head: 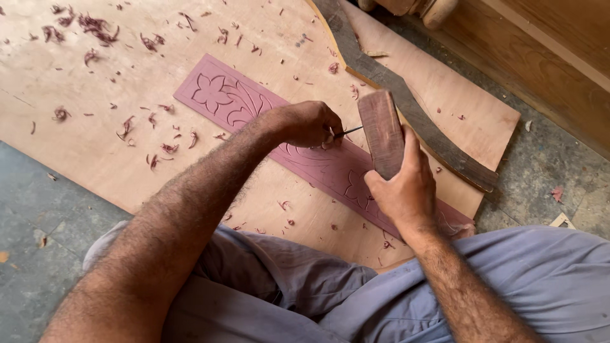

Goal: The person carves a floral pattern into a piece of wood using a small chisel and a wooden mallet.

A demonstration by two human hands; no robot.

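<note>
Left hand (pixel 308 124) is closing in a fist on a thin metal chisel (pixel 348 131), tip hidden under the hand, fist resting on the pink panel (pixel 235 95). Right hand (pixel 403 190) is gripping a wooden block (pixel 381 133) by its lower end, block standing upright just beside the chisel's exposed end. Panel is lying on a plywood sheet (pixel 95 140) on the floor, flower carvings showing. Reddish shavings (pixel 95 25) are lying scattered on the sheet. A dark curved plank (pixel 438 143) is lying beyond the block.

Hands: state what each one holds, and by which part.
Right hand grips the wooden mallet by its lower end. Left hand is closed around a thin metal chisel, its tip hidden.
</note>
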